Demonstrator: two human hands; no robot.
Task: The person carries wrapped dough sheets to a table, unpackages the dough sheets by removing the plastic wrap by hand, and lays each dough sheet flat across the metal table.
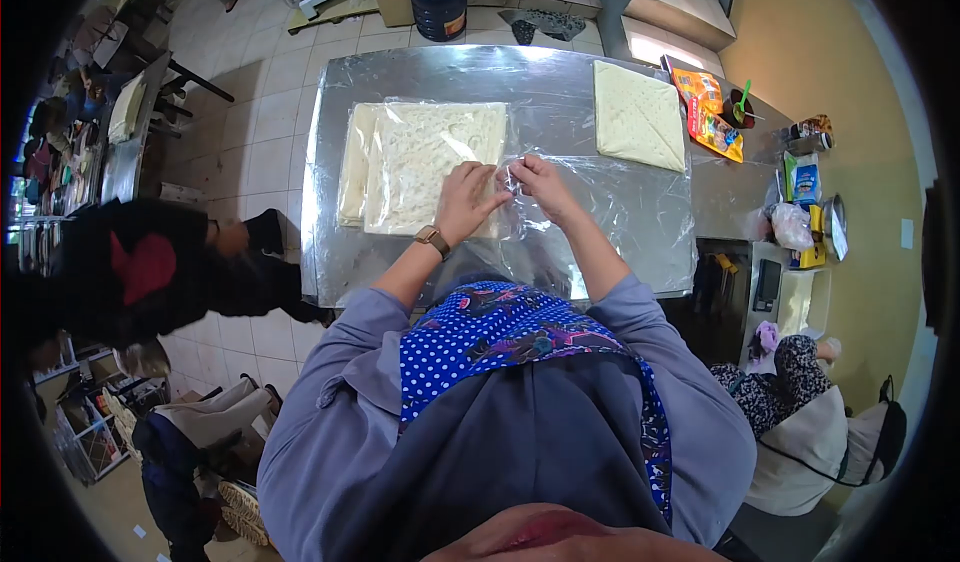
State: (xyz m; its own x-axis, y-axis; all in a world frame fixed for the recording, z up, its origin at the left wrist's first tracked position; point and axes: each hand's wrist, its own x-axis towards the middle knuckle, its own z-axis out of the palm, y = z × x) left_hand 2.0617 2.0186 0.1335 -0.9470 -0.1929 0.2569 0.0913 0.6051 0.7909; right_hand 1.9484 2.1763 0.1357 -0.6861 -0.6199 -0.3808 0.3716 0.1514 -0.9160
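Two pale, square, flat sheets [437,152], possibly dough or flatbread, lie overlapped on the metal table, the upper one inside clear plastic. My left hand [467,202], with a watch on its wrist, lies over the right part of the upper sheet, fingers stretched out and thumb apart. Just to its right, my right hand [541,186] is closed in a pinch on the clear plastic film [610,197], which is wrinkled and spreads over the table's right side. Both hands are close together at the sheet's right edge. A folded pale square [638,115] lies behind the film.
The metal table [550,72] has orange snack pouches [712,112] and a dark cup [738,109] by its right end. Jars and packets stand along the yellow wall. A blue water jug [438,4] stands behind the table. A person in dark clothes [140,262] is at left.
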